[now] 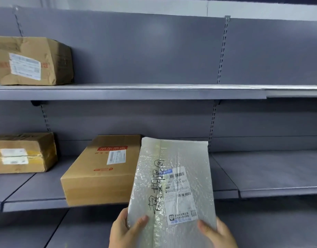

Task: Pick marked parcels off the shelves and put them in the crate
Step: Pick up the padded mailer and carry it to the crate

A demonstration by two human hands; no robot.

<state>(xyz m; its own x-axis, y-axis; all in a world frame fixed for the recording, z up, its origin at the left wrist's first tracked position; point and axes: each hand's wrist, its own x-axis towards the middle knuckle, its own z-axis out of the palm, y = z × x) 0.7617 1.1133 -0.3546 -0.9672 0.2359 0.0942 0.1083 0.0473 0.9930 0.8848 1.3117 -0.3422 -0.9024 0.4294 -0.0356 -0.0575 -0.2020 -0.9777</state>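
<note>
A white bubble-wrap parcel (173, 187) with black handwritten marks and a printed shipping label stands upright in front of the middle shelf. My left hand (123, 230) grips its lower left edge, thumb on the front. My right hand (216, 233) grips its lower right corner, thumb on the front too. A flat cardboard box (100, 172) with a red logo and a label lies on the middle shelf (261, 174), just left of the parcel. No crate is in view.
A taped brown box (23, 153) sits at the left of the middle shelf. A crumpled brown box (32, 61) with a label rests on the upper shelf (154, 92) at the left. Grey back panels and slotted uprights stand behind.
</note>
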